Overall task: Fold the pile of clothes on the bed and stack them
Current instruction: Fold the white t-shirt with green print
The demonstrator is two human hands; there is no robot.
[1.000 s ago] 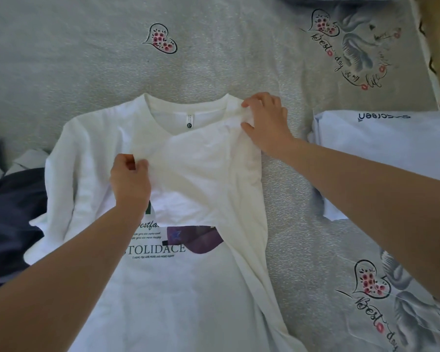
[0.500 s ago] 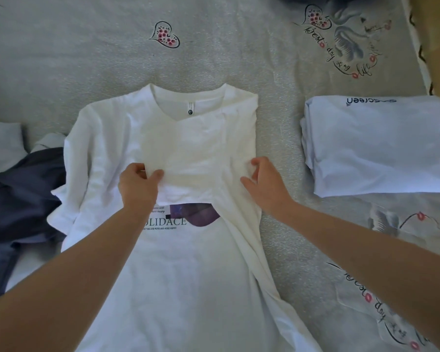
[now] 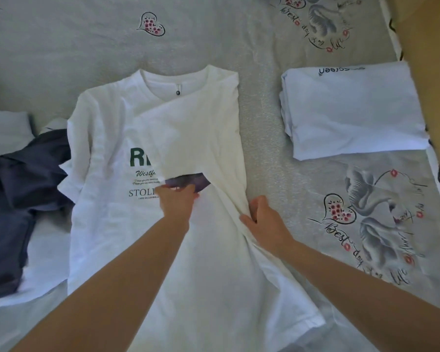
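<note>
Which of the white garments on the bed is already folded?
The plain white folded shirt right of the hands, a neat rectangle; the printed white T-shirt lies spread, only one side folded in.

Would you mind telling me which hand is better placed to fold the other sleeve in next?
Probably the left hand: it is nearer the unfolded sleeve. The right hand is at the folded edge.

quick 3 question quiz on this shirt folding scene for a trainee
1. True or false: the right side of the white T-shirt is already folded over its front.
2. Which lies right of it? A) folded white shirt B) dark blue garment
3. Fill in: the left hand holds the edge of the folded ____.

Key: 1 true. 2 A, the folded white shirt; the dark blue garment lies left. 3 sleeve; the right hand grips the shirt's side edge.
</note>
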